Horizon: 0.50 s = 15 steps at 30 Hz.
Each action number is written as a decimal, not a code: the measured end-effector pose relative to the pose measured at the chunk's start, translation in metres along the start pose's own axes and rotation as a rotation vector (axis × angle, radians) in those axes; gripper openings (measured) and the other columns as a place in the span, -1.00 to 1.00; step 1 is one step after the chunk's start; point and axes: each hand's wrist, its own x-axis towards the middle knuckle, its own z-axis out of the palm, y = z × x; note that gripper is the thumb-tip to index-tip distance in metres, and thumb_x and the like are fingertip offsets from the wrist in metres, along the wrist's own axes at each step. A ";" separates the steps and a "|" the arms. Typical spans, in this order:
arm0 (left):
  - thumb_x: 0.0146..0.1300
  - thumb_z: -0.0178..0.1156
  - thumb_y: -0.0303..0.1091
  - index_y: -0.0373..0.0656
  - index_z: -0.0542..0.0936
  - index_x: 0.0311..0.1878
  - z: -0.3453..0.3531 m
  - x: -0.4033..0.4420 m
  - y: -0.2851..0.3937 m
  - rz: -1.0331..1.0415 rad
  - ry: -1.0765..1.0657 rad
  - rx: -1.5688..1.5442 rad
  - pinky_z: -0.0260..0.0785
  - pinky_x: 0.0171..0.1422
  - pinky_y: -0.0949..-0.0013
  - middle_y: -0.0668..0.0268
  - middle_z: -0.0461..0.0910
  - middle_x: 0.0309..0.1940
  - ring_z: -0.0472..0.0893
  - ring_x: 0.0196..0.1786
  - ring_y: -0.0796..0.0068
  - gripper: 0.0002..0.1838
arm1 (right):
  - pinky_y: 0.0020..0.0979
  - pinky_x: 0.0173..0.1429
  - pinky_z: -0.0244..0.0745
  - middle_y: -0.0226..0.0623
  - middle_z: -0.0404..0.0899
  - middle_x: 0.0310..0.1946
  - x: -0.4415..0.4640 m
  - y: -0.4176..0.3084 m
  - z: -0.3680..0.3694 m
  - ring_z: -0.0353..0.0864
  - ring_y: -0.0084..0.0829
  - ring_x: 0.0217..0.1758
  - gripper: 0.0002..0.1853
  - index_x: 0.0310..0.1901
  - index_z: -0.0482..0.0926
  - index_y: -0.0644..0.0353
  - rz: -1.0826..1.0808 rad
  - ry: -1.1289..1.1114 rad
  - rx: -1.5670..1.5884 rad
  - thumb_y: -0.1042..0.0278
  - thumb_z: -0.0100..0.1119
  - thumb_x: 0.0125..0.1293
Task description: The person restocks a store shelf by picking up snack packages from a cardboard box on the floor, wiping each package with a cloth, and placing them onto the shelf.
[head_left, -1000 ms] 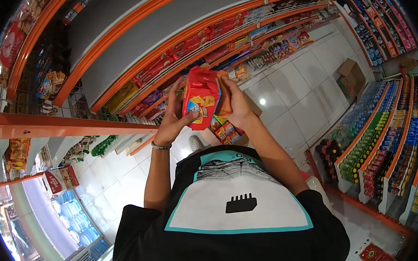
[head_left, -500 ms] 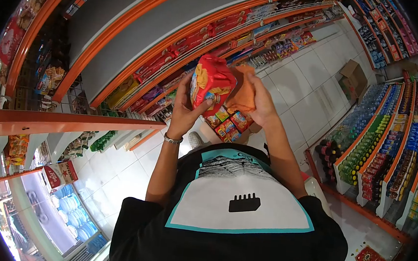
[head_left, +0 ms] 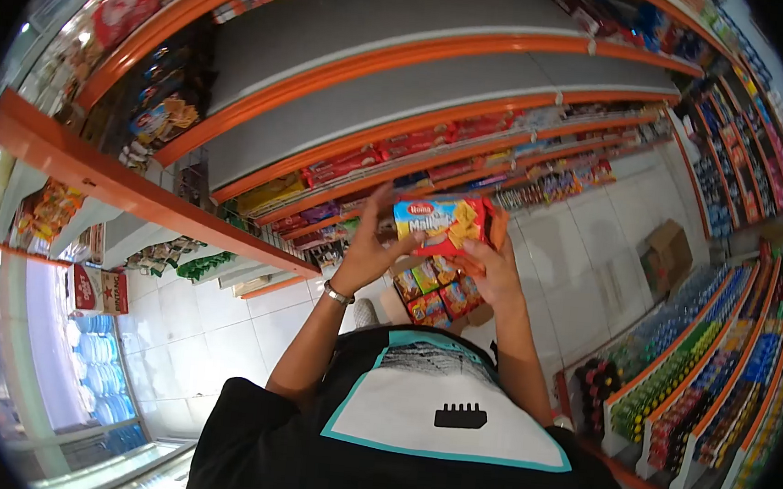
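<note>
Light, even pressure suits the red, blue and yellow printed biscuit packet (head_left: 441, 224), sparing its contents. The left hand's (head_left: 370, 259) fingers spread wide, thumb at the packet's near edge; the right hand's (head_left: 500, 279) fingers hold its other end—an orange cloth (head_left: 500, 227) lies beside and partly behind the packet. Far-side contact is hidden, the left fingertips blurred.

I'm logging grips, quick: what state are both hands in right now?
Left hand: open, thumb at the lower left of the biscuit packet.
Right hand: closed on the packet, with an orange cloth too.
</note>
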 end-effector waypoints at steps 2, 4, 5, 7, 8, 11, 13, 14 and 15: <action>0.15 0.52 -0.21 -0.21 0.19 0.46 -0.009 0.002 0.018 -0.035 -0.093 0.094 0.50 0.24 0.27 0.08 0.43 0.25 0.54 0.22 0.32 -0.08 | -0.47 0.16 0.55 -0.26 0.46 0.21 0.002 0.001 0.008 0.54 -0.43 0.21 -0.26 0.39 0.24 0.24 -0.128 -0.029 -0.075 0.62 0.29 0.16; 0.12 0.54 -0.18 -0.25 0.22 0.43 -0.018 0.008 0.028 -0.078 -0.112 0.116 0.47 0.26 0.30 0.09 0.49 0.20 0.56 0.19 0.34 -0.09 | -0.46 0.15 0.55 -0.26 0.48 0.20 0.002 -0.007 0.023 0.56 -0.44 0.18 -0.27 0.39 0.24 0.25 -0.125 -0.093 -0.113 0.62 0.30 0.17; 0.11 0.55 -0.17 -0.25 0.25 0.40 -0.024 0.010 0.031 -0.051 -0.105 0.095 0.47 0.26 0.29 0.09 0.52 0.17 0.56 0.18 0.34 -0.10 | -0.44 0.14 0.56 -0.27 0.50 0.18 0.001 -0.009 0.026 0.58 -0.44 0.15 -0.27 0.38 0.24 0.25 -0.125 -0.109 -0.148 0.61 0.31 0.17; 0.09 0.56 -0.21 -0.24 0.27 0.38 -0.037 0.019 0.047 0.046 -0.063 0.171 0.46 0.28 0.26 0.07 0.49 0.20 0.56 0.19 0.33 -0.13 | -0.43 0.09 0.59 -0.27 0.53 0.15 0.001 -0.005 0.001 0.60 -0.44 0.11 -0.32 0.35 0.28 0.25 -0.023 -0.112 -0.195 0.61 0.32 0.19; 0.09 0.56 -0.21 -0.24 0.27 0.38 -0.044 0.023 0.059 0.054 -0.036 0.175 0.46 0.28 0.26 0.07 0.49 0.20 0.56 0.19 0.33 -0.13 | -0.42 0.05 0.61 -0.27 0.56 0.12 0.002 -0.003 -0.006 0.63 -0.43 0.08 -0.36 0.32 0.32 0.25 0.071 -0.066 -0.242 0.60 0.32 0.21; 0.09 0.54 -0.32 -0.25 0.27 0.36 -0.077 0.050 0.084 0.271 0.163 0.231 0.39 0.38 0.23 0.05 0.43 0.26 0.51 0.28 0.25 -0.17 | -0.42 -0.10 0.65 -0.26 0.60 0.06 -0.003 -0.005 0.001 0.66 -0.44 0.00 -0.49 0.24 0.41 0.23 -0.073 0.049 -0.150 0.56 0.30 0.26; 0.11 0.51 -0.37 -0.25 0.25 0.37 -0.106 0.071 0.104 0.440 0.330 0.369 0.39 0.38 0.22 0.03 0.44 0.25 0.50 0.28 0.24 -0.18 | -0.36 -0.03 0.67 -0.21 0.60 0.05 -0.007 -0.002 -0.014 0.66 -0.38 0.03 -0.51 0.25 0.40 0.25 -0.049 0.088 -0.181 0.50 0.28 0.31; 0.12 0.51 -0.38 -0.26 0.25 0.38 -0.120 0.084 0.110 0.500 0.411 0.387 0.40 0.37 0.21 0.02 0.44 0.25 0.50 0.28 0.24 -0.18 | -0.30 0.03 0.68 -0.16 0.60 0.05 -0.010 0.000 -0.024 0.66 -0.31 0.06 -0.53 0.26 0.39 0.26 -0.023 0.139 -0.208 0.43 0.25 0.35; 0.13 0.50 -0.36 -0.28 0.24 0.38 -0.131 0.094 0.121 0.538 0.463 0.409 0.42 0.33 0.21 -0.01 0.46 0.22 0.52 0.26 0.24 -0.18 | -0.30 0.03 0.68 -0.16 0.60 0.05 -0.015 0.002 -0.031 0.66 -0.31 0.06 -0.53 0.26 0.39 0.26 -0.023 0.137 -0.212 0.43 0.25 0.35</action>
